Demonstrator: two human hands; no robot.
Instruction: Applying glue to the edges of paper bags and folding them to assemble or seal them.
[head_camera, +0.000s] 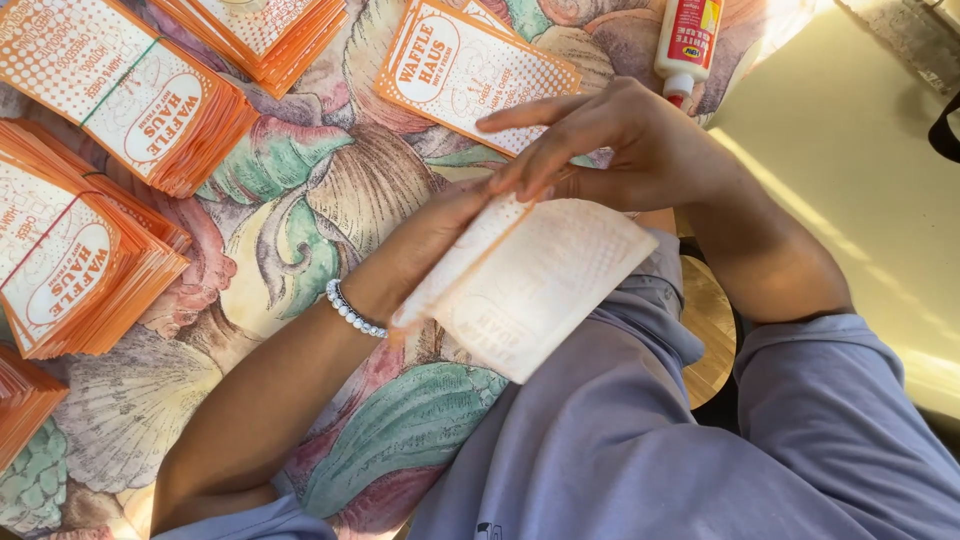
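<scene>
Paper sleeve (530, 285), pale on its back and faintly printed in orange, sat between both hands just above the person's lap, lifted clear of the tabletop (300, 190) so that its fold could be worked in the air. The left hand (440, 240), a beaded bracelet (352, 308) at its wrist, appeared to support the piece from beneath, its fingers largely hidden behind the paper; how tightly it gripped could not be told. The right hand (600, 145) came over the top with fingers stretched nearly straight and laid flat along the upper edge, pressing rather than clutching, as one would to flatten a crease or a glued seam. A single flat orange-and-white sleeve (470, 70) lay just beyond the hands. A white glue bottle (688, 45) with a red label lay near it, within easy reach of the right hand. Farther left, banded stacks of printed sleeves (130, 90) lay in separate piles, apparently kept sorted apart from the loose piece. A shell-patterned cloth covered the tabletop, and grey sleeves (820, 400) filled the foreground.
</scene>
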